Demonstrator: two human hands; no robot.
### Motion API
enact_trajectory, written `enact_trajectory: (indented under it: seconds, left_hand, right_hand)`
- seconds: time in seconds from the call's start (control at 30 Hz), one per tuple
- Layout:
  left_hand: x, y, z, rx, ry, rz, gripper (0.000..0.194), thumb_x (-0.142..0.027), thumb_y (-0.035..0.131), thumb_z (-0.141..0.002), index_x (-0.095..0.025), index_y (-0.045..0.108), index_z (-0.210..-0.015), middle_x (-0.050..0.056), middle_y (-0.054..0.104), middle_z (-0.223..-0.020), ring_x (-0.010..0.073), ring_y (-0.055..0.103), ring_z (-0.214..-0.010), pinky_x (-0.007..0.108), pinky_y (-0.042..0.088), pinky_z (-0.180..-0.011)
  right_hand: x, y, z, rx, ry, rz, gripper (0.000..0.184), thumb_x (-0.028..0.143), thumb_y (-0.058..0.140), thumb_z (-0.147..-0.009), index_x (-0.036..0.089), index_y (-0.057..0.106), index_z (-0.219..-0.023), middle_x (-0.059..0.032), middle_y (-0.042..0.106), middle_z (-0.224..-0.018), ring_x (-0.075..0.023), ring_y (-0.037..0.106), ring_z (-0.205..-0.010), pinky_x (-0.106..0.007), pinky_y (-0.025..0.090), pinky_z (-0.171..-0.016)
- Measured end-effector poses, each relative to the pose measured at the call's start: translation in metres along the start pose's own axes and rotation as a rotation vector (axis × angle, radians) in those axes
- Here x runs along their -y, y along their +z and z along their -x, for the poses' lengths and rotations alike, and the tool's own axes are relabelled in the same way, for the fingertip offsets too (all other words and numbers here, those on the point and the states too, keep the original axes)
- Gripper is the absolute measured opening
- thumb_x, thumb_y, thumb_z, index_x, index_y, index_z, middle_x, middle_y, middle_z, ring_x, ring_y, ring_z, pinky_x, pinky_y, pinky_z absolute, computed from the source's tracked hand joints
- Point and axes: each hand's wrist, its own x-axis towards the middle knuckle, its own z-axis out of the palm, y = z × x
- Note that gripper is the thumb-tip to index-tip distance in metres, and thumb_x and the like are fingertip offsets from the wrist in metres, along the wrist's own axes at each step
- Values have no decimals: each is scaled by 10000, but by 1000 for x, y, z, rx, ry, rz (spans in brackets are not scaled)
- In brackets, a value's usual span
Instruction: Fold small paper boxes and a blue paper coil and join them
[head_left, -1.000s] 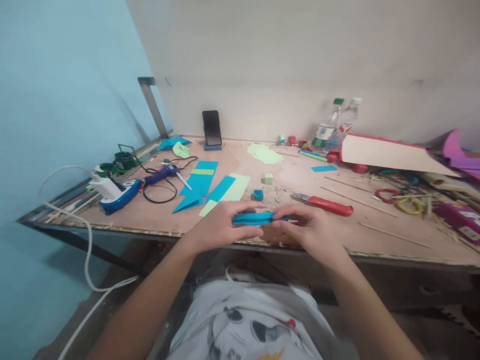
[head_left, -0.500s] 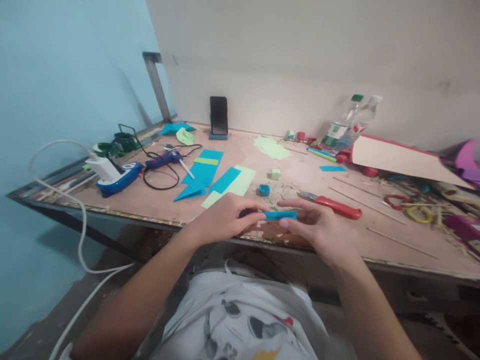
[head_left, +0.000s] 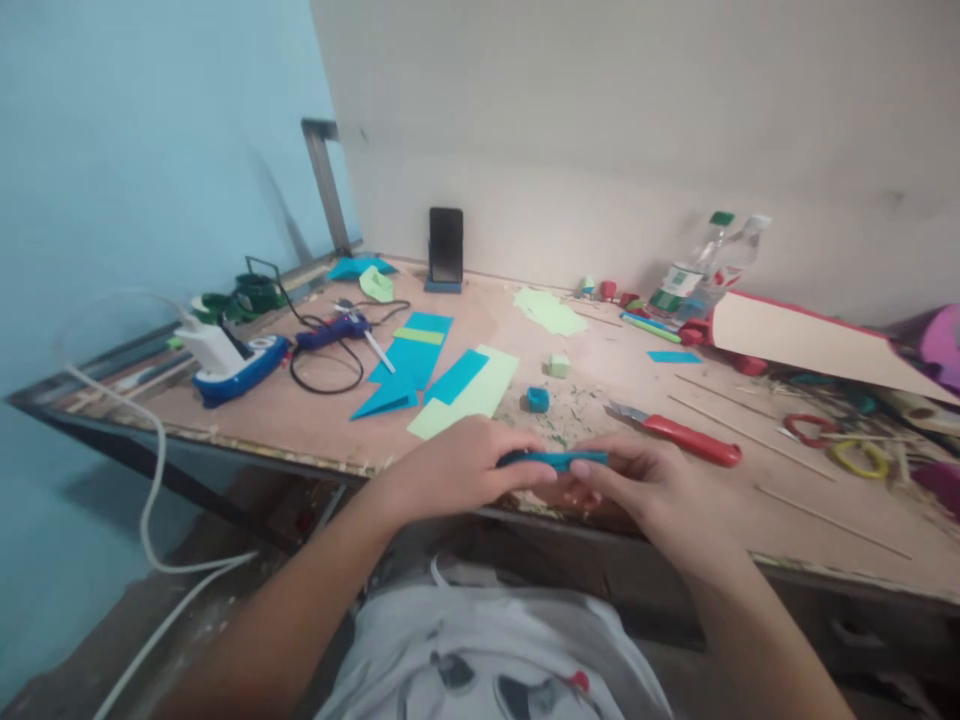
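A narrow folded strip of blue paper (head_left: 559, 460) spans the gap between my two hands, just above the table's front edge. My left hand (head_left: 472, 465) pinches its left end between thumb and fingers. At the other end my right hand (head_left: 637, 475) is closed on the strip, thumb in front and fingers behind. Beyond them on the table lie a small blue folded paper piece (head_left: 537, 399) and a pale green paper cube (head_left: 557, 365). A red-handled knife (head_left: 690, 438) rests to the right of my right hand.
Blue paper sheets (head_left: 457, 376) and a pale green sheet (head_left: 487, 385) lie left of centre. A blue glue gun (head_left: 337, 328) with its cable and a blue power strip (head_left: 240, 370) are farther left. Thin sticks (head_left: 750, 437) lie right; bottles (head_left: 679, 285) stand behind. A phone (head_left: 446, 245) stands upright.
The view has tilted slightly, so the table sits lower. My right fingers have closed in on the blue strip, and my left thumb has slid farther along it.
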Motion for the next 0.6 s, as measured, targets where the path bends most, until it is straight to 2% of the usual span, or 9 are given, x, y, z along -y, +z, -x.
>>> enact_trajectory:
  seconds: [0.17,0.33,0.47,0.6]
  left_hand:
    - [1,1,-1,-10,2,-71,323,-341,554,-1064,-187,688,-815,-13,644,-716,148,551,-678,276,339,-644]
    - [-1,0,-1,2,-5,-21,325,-330,544,-1073,-188,680,-815,-9,679,-755,146,555,-680,276,359,-665]
    - [-3,0,-2,26,-38,-1,320,-314,556,-1066,-188,675,-797,-24,658,-724,139,545,-664,265,356,-660]
    - [-6,1,-2,61,-46,13,331,-345,565,-1061,-188,659,-784,-26,636,-708,145,545,-672,263,358,-661]
  right_hand:
    - [2,0,0,73,-39,58,368,579,811,-796,216,845,-837,-82,816,-766,-216,730,-645,-303,587,-592]
    - [2,-1,-1,114,-63,128,298,513,801,-808,217,830,-788,-44,741,-625,-179,641,-545,-279,497,-514]
    - [3,0,0,79,-96,160,341,500,750,-842,216,783,-656,-17,653,-522,-148,560,-479,-262,417,-462]
    - [5,1,1,41,-91,114,358,471,774,-803,221,712,-554,-6,629,-480,-134,522,-435,-260,388,-440]
